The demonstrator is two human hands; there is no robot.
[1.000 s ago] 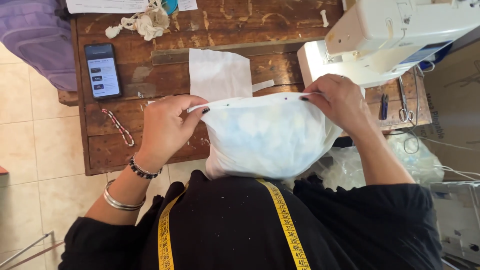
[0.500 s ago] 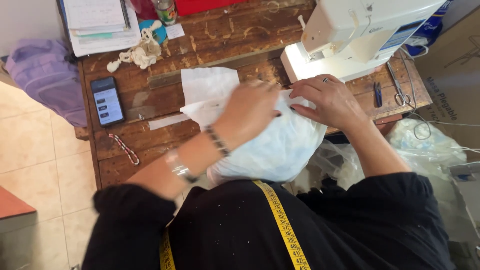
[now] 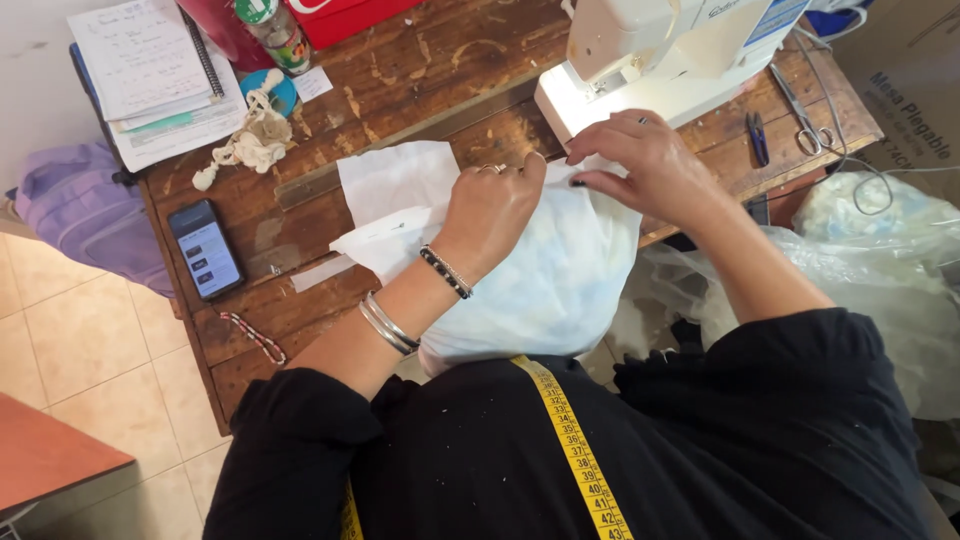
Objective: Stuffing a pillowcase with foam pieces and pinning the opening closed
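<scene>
Both hands have come closer together since 0.5 s ago, meeting at the top edge of the pale blue-white fabric bundle (image 3: 545, 280). That bundle hangs from the front edge of the wooden tabletop (image 3: 400, 110) down to the person's lap. The left hand (image 3: 490, 205) rests curled on the bundle's top, its fingers closed on the cloth. The right hand (image 3: 645, 165) pinches the fabric's edge between thumb and fingers, just in front of the white sewing machine (image 3: 670, 50). A flat white fabric piece (image 3: 385, 185) lies beside the left hand, a phone (image 3: 205, 248) farther left. A yellow measuring tape (image 3: 575, 445) hangs over the black top.
</scene>
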